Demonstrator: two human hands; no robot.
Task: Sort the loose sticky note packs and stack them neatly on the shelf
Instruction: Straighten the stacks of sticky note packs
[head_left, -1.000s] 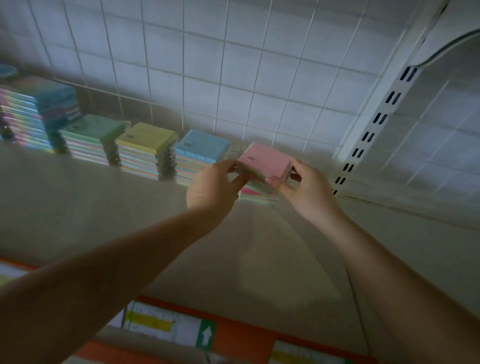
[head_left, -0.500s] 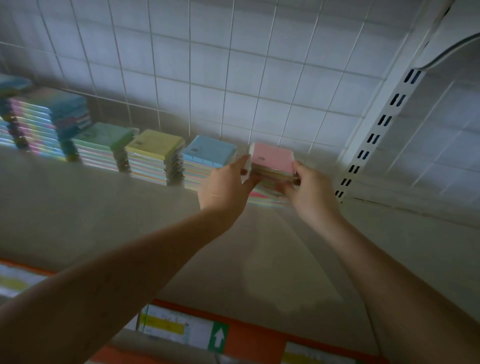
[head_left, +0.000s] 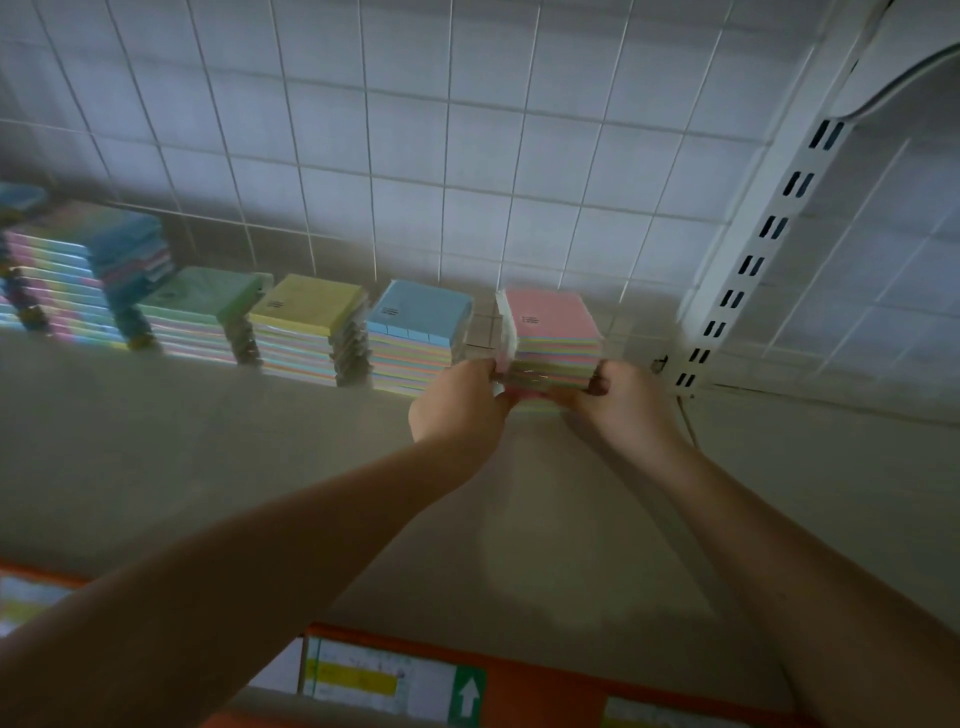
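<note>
Together, both hands (head_left: 540, 405) grip the pink-topped stack's (head_left: 553, 338) lower packs.

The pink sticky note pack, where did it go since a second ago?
The pink-topped square sticky note pack went from tilted in the air down onto the rightmost stack. The left hand and right hand slid down to grip the stack's sides. The blue-topped stack stayed put.

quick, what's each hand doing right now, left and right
Left hand: grips the left side of the pink-topped stack of sticky note packs.
Right hand: grips the same stack's right side.
</note>
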